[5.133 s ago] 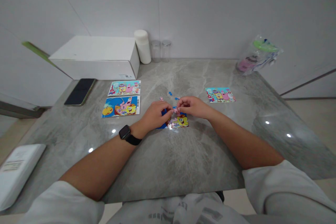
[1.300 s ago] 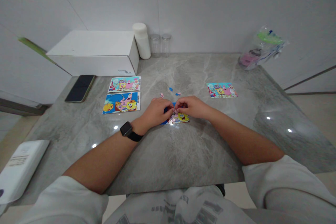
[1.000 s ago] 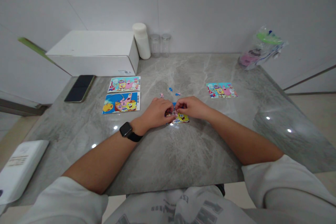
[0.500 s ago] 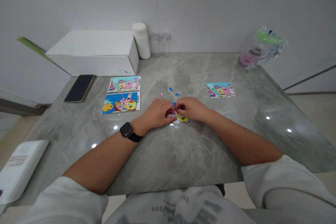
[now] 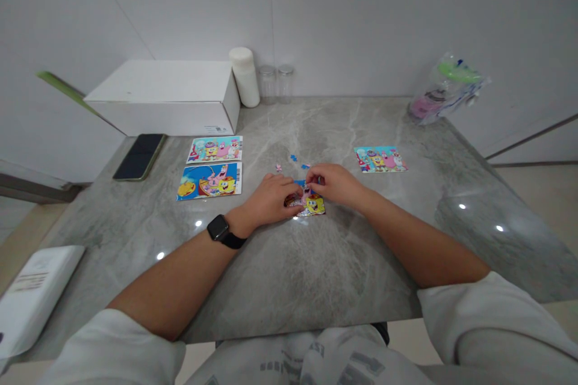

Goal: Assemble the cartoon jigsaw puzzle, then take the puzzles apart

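A small, partly assembled cartoon jigsaw puzzle (image 5: 315, 205) lies flat on the table between my hands. My left hand (image 5: 274, 198) wears a black watch and grips the puzzle's left edge, thumb at the near side and fingers curled over the top. My right hand (image 5: 333, 183) is over the upper right of the puzzle, thumb and index finger pinched together; what is between the tips is hidden. Just beyond lie a pink loose puzzle piece (image 5: 279, 168), a blue loose piece (image 5: 293, 157) and another loose piece (image 5: 305, 166) near my right fingers.
Two picture cards, one upper (image 5: 215, 150) and one lower (image 5: 210, 181), lie at left; a finished-looking puzzle (image 5: 380, 159) lies at right. Around them are a phone (image 5: 139, 157), white box (image 5: 167, 114), white bottle (image 5: 245, 78), two clear jars (image 5: 276, 85), a bagged cup (image 5: 440, 93) and a white case (image 5: 38, 295).
My right fingers have shifted slightly right and away from my left hand, uncovering more of the puzzle's middle. My left hand stays at its edge. The view has tilted up a little.
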{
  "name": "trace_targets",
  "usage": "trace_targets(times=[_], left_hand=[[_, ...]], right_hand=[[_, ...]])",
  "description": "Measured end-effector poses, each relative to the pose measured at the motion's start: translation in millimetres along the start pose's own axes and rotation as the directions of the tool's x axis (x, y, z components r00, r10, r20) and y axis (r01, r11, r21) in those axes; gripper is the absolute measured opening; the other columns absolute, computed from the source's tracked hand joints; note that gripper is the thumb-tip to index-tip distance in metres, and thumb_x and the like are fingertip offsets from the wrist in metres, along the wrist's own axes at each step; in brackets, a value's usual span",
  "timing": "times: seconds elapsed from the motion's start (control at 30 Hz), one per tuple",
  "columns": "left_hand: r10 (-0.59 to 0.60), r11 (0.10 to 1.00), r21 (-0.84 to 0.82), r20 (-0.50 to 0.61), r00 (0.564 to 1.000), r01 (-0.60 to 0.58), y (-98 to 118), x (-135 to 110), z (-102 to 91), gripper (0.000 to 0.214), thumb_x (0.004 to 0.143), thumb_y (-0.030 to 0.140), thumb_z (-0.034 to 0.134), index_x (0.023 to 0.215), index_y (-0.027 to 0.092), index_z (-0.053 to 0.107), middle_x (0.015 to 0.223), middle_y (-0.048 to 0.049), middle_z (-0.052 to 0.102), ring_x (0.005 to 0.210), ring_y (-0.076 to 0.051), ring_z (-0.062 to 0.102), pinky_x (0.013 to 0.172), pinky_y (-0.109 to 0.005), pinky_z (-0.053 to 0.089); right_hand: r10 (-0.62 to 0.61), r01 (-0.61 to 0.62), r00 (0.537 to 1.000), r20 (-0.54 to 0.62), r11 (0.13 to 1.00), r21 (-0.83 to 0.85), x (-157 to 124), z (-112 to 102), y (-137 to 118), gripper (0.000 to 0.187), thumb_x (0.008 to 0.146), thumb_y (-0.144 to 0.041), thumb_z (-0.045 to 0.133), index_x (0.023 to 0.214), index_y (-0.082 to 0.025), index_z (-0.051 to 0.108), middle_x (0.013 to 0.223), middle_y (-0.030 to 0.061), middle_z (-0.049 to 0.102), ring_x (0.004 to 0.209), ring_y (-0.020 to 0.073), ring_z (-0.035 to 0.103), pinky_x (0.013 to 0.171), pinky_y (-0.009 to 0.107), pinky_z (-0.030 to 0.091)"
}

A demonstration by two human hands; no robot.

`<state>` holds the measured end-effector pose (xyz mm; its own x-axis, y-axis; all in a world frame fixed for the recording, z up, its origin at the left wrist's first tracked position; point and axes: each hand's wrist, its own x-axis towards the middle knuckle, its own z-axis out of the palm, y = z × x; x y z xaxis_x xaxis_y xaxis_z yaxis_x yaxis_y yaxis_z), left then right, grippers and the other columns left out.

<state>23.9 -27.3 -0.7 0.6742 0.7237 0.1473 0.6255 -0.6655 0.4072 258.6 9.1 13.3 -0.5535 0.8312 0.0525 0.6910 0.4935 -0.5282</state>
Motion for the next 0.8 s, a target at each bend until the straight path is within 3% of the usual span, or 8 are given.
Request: trace_targets(times=[0.17,0.37,0.47,0.57,0.67,0.8], left_hand=[[0.012,1.000,-0.008,-0.006,1.000,-0.012,0.5,0.3,-0.8,0.025,0.091,0.047,0.073,0.105,0.026,0.075,0.100,-0.0054,0.075,0.103,-0.026,0.067,0.093,-0.042,0.040],[0.021,1.000,-0.015,-0.010,1.000,-0.021,-0.1,0.7,0.0,0.025,0.090,0.047,0.074,0.104,0.026,0.076,0.097,-0.0053,0.074,0.100,-0.025,0.066,0.090,-0.040,0.040],[0.030,0.998,-0.050,-0.030,0.999,-0.031,1.1,0.9,-2.0,0.027,0.093,0.049,0.070,0.103,0.025,0.076,0.097,-0.0057,0.074,0.099,-0.025,0.066,0.091,-0.040,0.041],[-0.036,0.988,-0.151,-0.164,0.986,0.011,0.4,1.1,-7.2,0.025,0.096,0.046,0.066,0.105,0.024,0.074,0.098,-0.0051,0.074,0.098,-0.023,0.066,0.093,-0.040,0.043],[-0.206,0.942,-0.328,-0.384,0.900,0.075,-7.8,1.4,-12.0,0.020,0.099,0.039,0.060,0.101,0.022,0.070,0.095,-0.0039,0.071,0.092,-0.021,0.064,0.091,-0.038,0.047],[-0.450,0.837,-0.543,-0.605,0.657,0.073,-30.2,3.3,-11.2,0.015,0.102,0.030,0.053,0.108,0.023,0.064,0.099,-0.0030,0.067,0.094,-0.019,0.062,0.089,-0.034,0.050]], right_hand=[[0.014,-0.015,0.994,0.113,1.000,0.010,-1.3,5.7,-3.2,0.004,0.084,-0.017,0.075,0.086,-0.019,0.073,0.078,0.0002,0.070,0.071,0.0144,0.058,0.067,0.026,0.036],[-0.014,0.016,0.992,0.126,1.000,-0.011,-2.0,10.6,-5.0,0.004,0.084,-0.016,0.075,0.085,-0.020,0.072,0.078,0.0003,0.069,0.070,0.0142,0.058,0.067,0.026,0.037],[-0.019,0.016,0.995,0.100,1.000,0.026,-1.5,8.4,-3.8,0.004,0.085,-0.016,0.073,0.085,-0.020,0.072,0.078,0.0002,0.070,0.071,0.0143,0.059,0.068,0.026,0.038],[0.031,-0.027,0.999,-0.029,0.991,0.128,0.6,2.2,0.0,0.003,0.089,-0.021,0.069,0.088,-0.021,0.073,0.077,0.0001,0.071,0.070,0.0144,0.060,0.067,0.026,0.040],[0.111,-0.053,0.958,-0.265,0.975,0.218,3.5,-4.7,7.7,0.009,0.092,-0.028,0.066,0.093,-0.022,0.072,0.080,0.0008,0.072,0.071,0.0159,0.063,0.067,0.027,0.044],[0.161,-0.061,0.879,-0.448,0.972,0.229,7.1,-7.1,22.8,0.013,0.093,-0.029,0.063,0.098,-0.023,0.072,0.086,0.0023,0.073,0.074,0.0176,0.065,0.070,0.030,0.049]])
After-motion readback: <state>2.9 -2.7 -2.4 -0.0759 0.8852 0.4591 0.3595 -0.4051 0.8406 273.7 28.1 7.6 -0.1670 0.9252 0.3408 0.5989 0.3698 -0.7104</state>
